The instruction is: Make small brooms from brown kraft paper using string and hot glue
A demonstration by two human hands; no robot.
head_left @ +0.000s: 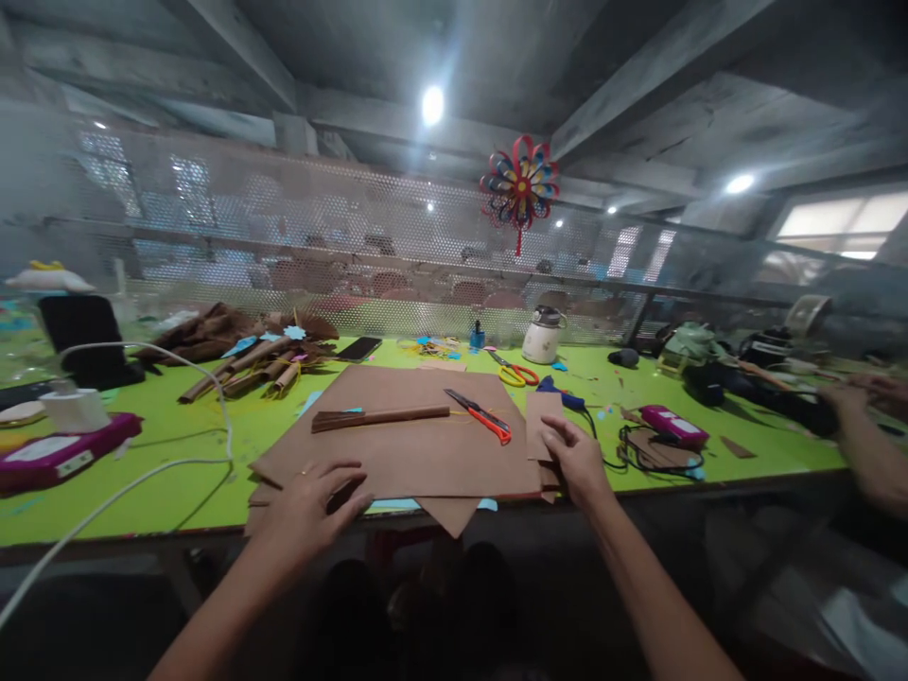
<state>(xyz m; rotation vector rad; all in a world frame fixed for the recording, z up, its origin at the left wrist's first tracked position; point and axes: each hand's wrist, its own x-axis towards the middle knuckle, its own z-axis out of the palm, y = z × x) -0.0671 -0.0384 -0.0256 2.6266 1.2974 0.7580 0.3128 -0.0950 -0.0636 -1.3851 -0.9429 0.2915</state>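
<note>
My left hand [316, 501] is over the near left edge of a stack of brown paper sheets [418, 463], fingers loosely bent, thumb apart, holding nothing. At the stack's right side, my right hand [580, 461] has its fingers on the edge of a small brown paper piece [540, 416]; the thumb's grip is partly hidden. A rolled brown paper strip [387, 418] lies across the top sheet. Beside it rests a utility knife [482, 416] with an orange-red handle. Just behind the right hand is the blue glue gun [560, 392], partly covered by the paper piece.
Yellow-handled scissors [517, 374] and a white bottle [543, 336] stand farther back. Brown paper bundles [255, 364] and a phone [359, 349] are at left. Purple power strips [673, 426] and cables lie on the green table [766, 449]. Another person's arm [862, 445] reaches in at right.
</note>
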